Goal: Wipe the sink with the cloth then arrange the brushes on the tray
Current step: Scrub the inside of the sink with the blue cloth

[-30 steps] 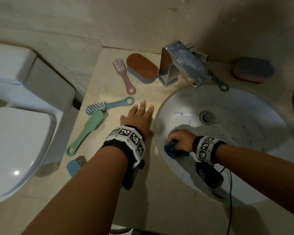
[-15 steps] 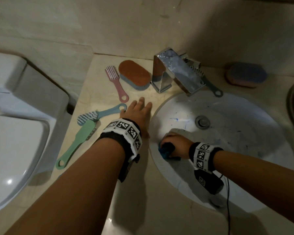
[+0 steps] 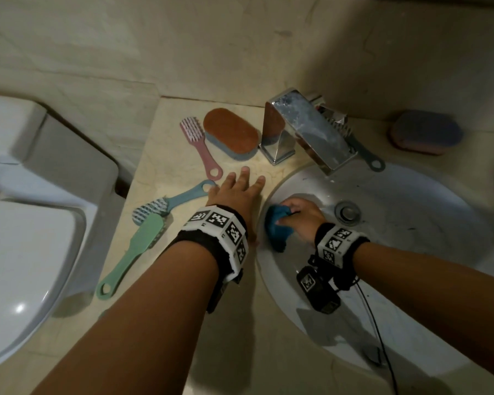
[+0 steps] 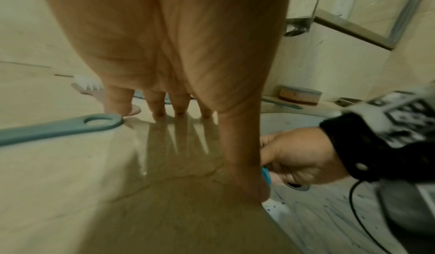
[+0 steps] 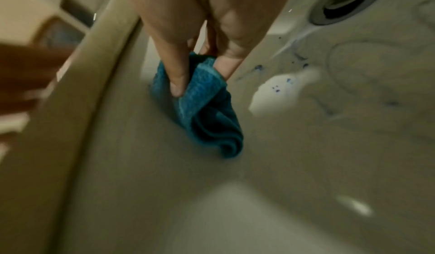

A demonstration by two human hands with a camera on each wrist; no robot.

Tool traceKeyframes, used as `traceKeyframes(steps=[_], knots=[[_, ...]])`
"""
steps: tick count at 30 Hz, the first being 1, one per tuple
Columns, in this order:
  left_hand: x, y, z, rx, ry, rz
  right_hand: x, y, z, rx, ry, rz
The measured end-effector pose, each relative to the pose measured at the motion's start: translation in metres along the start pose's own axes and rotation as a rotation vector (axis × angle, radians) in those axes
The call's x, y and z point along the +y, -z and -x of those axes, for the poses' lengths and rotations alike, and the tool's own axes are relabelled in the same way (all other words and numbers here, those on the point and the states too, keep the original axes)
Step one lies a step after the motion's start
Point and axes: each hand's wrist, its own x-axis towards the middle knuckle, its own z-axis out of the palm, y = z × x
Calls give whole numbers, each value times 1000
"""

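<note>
My right hand (image 3: 295,216) grips a bunched blue cloth (image 3: 275,228) (image 5: 207,109) and presses it on the left inner wall of the white sink (image 3: 397,201), near the drain (image 3: 348,212). Blue specks mark the basin (image 5: 277,88). My left hand (image 3: 237,192) lies flat, fingers spread, on the counter (image 3: 160,280) beside the sink rim. On the counter lie a pink brush (image 3: 201,146), a blue brush (image 3: 171,203) and a green brush (image 3: 131,255). The blue brush's ring handle (image 4: 101,121) lies just left of my fingers. A dark brush (image 3: 362,149) lies behind the tap.
A chrome tap (image 3: 303,135) overhangs the sink's back edge. An orange-topped sponge (image 3: 231,136) lies left of the tap, another sponge (image 3: 425,132) at the back right. A white toilet (image 3: 26,238) stands left of the counter. A cable (image 3: 380,337) hangs from my right wrist.
My right hand has carried the cloth from the sink's near-left wall up toward the drain. The left hand stays flat on the counter. The view shifted down.
</note>
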Motion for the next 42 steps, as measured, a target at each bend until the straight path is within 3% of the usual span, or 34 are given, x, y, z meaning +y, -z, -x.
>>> traceKeyframes(steps=[4,10,16,18,21,23,29,34,36,42], knots=[[2,4,-2,12,-42,1,-13,8,-12,194,-17,-435],[6,10,-9,-33,-28,-16,-21,4,-5,94,6,-222],[2,7,-11,-19,-32,-18,-20,33,-28,348,-115,-416],[2,7,-12,-18,-36,-21,-21,23,-20,281,-89,-416],[1,6,-12,-14,-36,-25,-18,3,-7,194,-5,-235],[1,6,-12,-12,-37,-25,-17,9,-13,243,-7,-199],[0,6,-10,-2,-42,-19,-15,51,-40,499,-199,-255],[1,5,-11,0,-38,-21,-16,17,-23,300,-74,-150],[0,6,-11,-6,-36,-23,-10,15,-23,296,-54,-118],[-1,5,-11,-1,-48,-11,-13,56,-23,559,-145,-40]])
